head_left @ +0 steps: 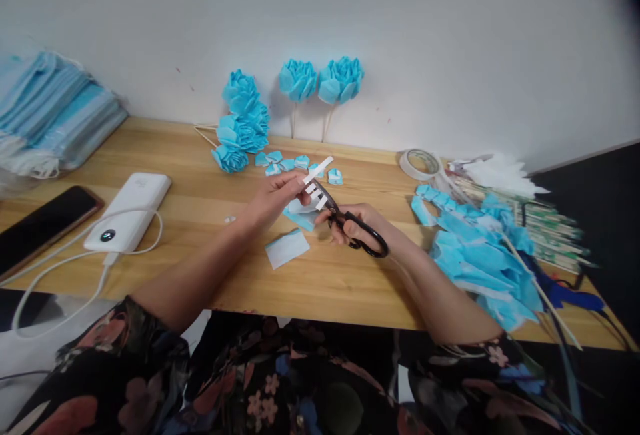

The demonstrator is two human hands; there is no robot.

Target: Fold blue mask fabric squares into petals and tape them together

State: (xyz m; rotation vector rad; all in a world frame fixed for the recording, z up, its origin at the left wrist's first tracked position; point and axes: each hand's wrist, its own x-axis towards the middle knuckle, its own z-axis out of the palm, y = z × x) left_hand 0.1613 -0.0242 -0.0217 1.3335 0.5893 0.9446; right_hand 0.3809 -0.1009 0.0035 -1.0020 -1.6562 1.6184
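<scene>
My left hand [287, 191] pinches a narrow white strip [320, 169], with several short white pieces [316, 195] hanging beside it like comb teeth. Wrapped round the handles of black scissors [367, 236], my right hand [356, 220] keeps the blades up against those pieces. Whether the blades are fully closed is hard to make out. Beneath my hands lies a pale blue sheet [301, 213], partly hidden. A small blue-and-white rectangle [287, 248] rests nearer to me on the wooden table [340, 288]. Behind the hands are several small folded blue pieces [274, 158].
Blue paper-like flowers on sticks [341, 81] lean at the wall, more [240, 121] lie left. Tape [419, 163], crumpled blue sheets [475, 261] and a blue-handled tool [565, 293] are right. A power bank [130, 211], phone [47, 225] and stacked face masks [60, 111] are left.
</scene>
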